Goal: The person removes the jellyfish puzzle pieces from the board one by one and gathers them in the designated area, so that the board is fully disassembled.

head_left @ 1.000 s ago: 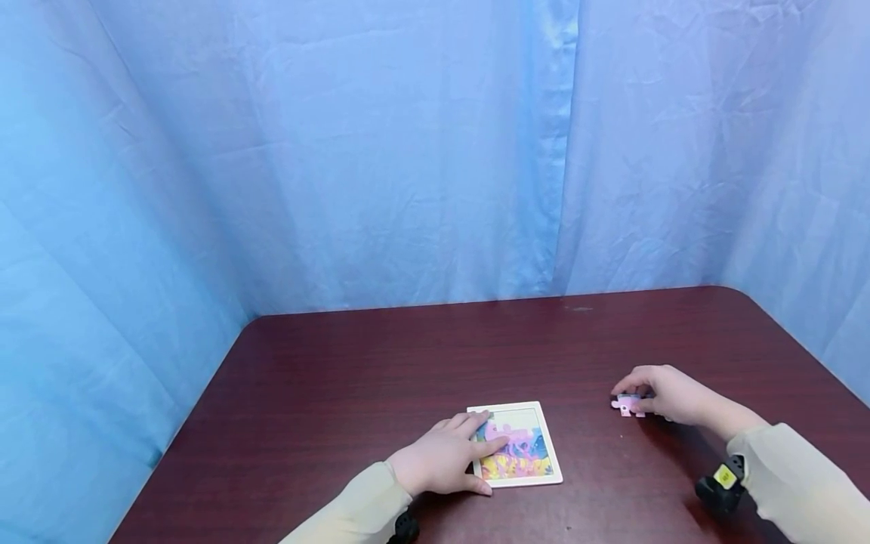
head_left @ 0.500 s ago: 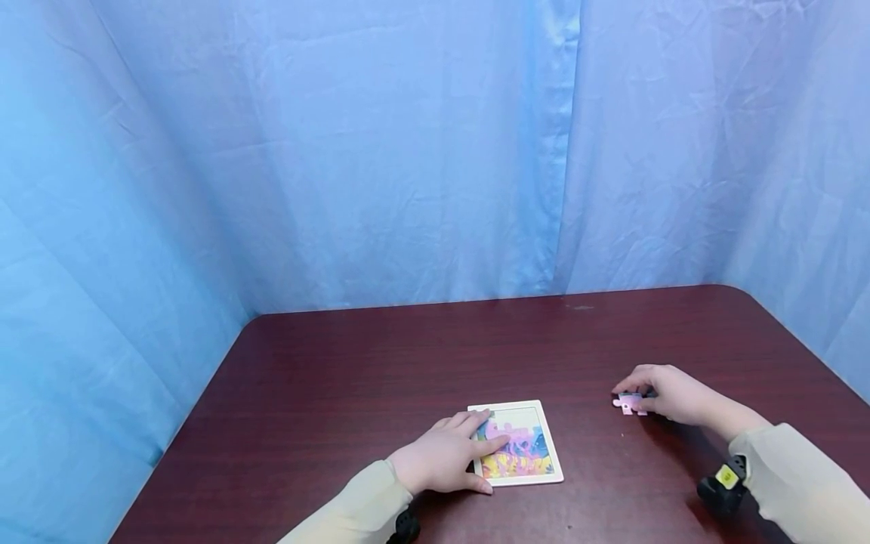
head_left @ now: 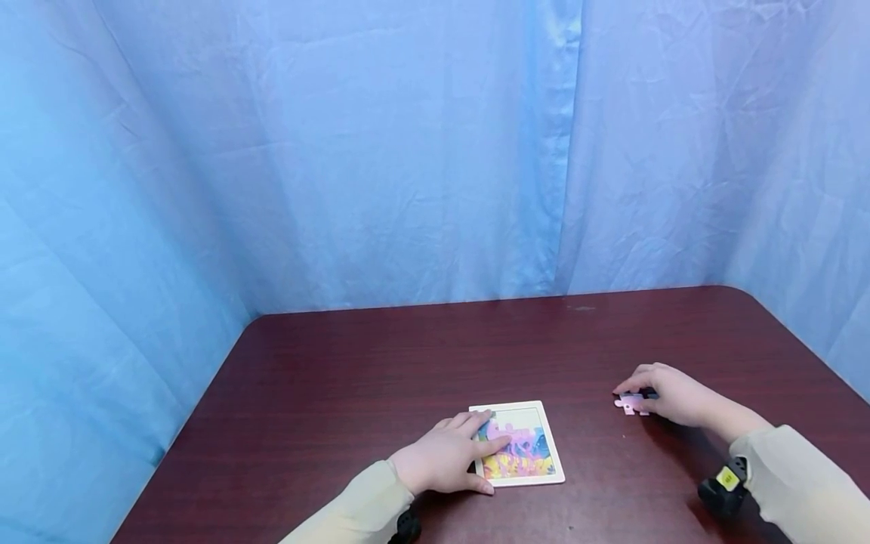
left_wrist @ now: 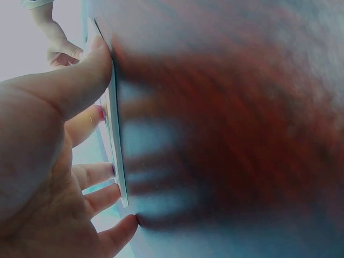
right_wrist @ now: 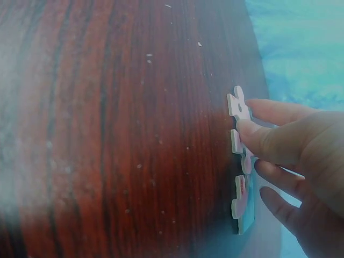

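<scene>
A square jigsaw puzzle in a white frame tray (head_left: pixel 559 461) lies on the table, its lower part covered by pink, yellow and blue pieces and its top strip bare. My left hand (head_left: pixel 442 455) rests on the tray's left side with fingers spread, thumb at the near edge. In the left wrist view, the tray (left_wrist: pixel 119 156) shows edge-on beside that hand (left_wrist: pixel 59 145). Farther right, my right hand (head_left: pixel 673 394) pinches pink jigsaw pieces (head_left: pixel 628 406) with thumb and fingers. The right wrist view shows the thumb over the upper piece (right_wrist: pixel 235 106), with another piece (right_wrist: pixel 241 201) beside it under the fingers.
The dark reddish wooden table (head_left: pixel 353 378) has rounded back corners. Blue curtains (head_left: pixel 408 151) hang behind it and along both sides. A black wrist camera (head_left: pixel 723 487) with a yellow label sits at the right cuff, low over the table.
Hardly anything differs. The right hand has shifted very slightly to the right with the pink jigsaw pieces; the left hand stays on the tray.
</scene>
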`<state>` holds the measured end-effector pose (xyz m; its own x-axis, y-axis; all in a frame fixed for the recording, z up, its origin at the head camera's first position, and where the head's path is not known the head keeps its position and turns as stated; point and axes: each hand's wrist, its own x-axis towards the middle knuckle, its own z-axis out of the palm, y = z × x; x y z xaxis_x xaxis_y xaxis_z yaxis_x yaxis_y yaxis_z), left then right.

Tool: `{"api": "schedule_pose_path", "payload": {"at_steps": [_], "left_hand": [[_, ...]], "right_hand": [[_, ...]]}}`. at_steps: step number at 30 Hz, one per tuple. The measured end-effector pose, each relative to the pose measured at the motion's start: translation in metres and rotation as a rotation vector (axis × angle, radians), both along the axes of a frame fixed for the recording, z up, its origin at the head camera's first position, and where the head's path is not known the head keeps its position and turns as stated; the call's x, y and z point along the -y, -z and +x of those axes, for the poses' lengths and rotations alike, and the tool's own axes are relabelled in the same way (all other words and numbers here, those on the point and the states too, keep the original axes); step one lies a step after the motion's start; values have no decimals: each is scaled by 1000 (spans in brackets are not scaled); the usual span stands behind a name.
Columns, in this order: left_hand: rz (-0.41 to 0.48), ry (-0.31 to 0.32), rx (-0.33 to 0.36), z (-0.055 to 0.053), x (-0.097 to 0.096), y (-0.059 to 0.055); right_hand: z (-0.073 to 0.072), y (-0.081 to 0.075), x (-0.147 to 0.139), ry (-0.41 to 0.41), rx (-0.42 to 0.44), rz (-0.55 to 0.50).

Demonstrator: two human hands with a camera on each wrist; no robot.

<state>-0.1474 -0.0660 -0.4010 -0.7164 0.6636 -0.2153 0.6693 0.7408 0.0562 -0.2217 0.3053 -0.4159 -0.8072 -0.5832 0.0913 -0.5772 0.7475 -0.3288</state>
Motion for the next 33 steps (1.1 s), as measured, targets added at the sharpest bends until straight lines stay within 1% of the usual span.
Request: {"api": "schedule_pose_path", "payload": {"at_steps": [6,11,16,18,20,23,25,30,31,33], "left_hand": [[2,0,3,1,0,-2],[-3,1,-8,1,0,-2],[-10,4,-12,2,0,-2],[-12,7,-17,1,0,-1],[-14,9,-22,1,0,1],[-17,11,-30,0,-1,2],[-17,11,-28,0,-1,3],[-7,2,-11,0,-1,2],[-4,0,-8,0,-1,1],[3,-3,-5,0,0,1]], "right_hand": [[0,0,0,7,20,9],[1,-1,0,41,35,18],[2,-3,0,48,45,-4],[2,-4,1,39,45,-21],[2,-5,2,35,25,-33],[2,-6,4,9,9,-62],[3,-7,6,3,31,-98],[7,-9,15,9,140,-179],[8,-9,17,12,148,-185],[8,-10,21,13,133,-179]]}}
